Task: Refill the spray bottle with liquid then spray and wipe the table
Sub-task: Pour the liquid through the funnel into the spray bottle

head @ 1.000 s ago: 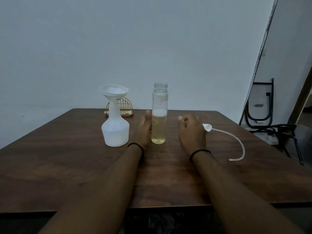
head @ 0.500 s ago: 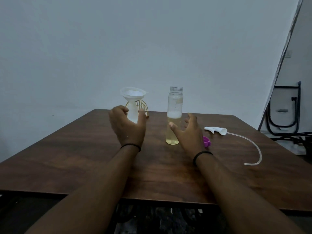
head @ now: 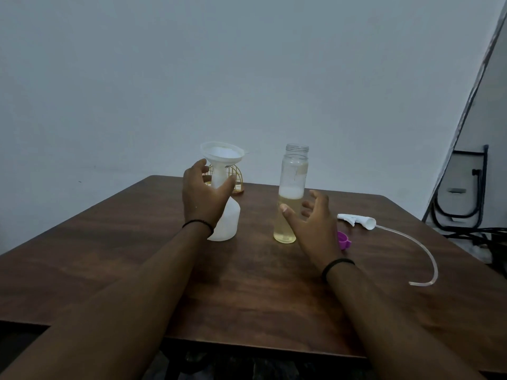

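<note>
The dark brown wooden table (head: 247, 283) carries everything. At about eleven o'clock from its middle stands the white translucent plastic spray bottle (head: 226, 223), wide at the base, narrow at the neck, with a white plastic funnel (head: 221, 154) seated in its mouth. It looks light and thin-walled, probably top-heavy and easy to tip, so the neck just below the funnel is the sensible hold. The left hand (head: 204, 194) hovers in front of that neck, fingers spread and curved, gripping nothing.

At twelve o'clock stands the tall clear cylindrical bottle (head: 290, 198), uncapped, roughly half full of pale yellow liquid with foam on top. It is likely rigid, smooth and heavier low down; grip mid-body. The right hand (head: 315, 229) is just beside it, fingers apart, apparently not touching.

At two o'clock lies the white spray trigger head (head: 356, 221) with its curved clear tube (head: 422, 256). A small purple cap (head: 344, 240) peeks from behind the right hand.
</note>
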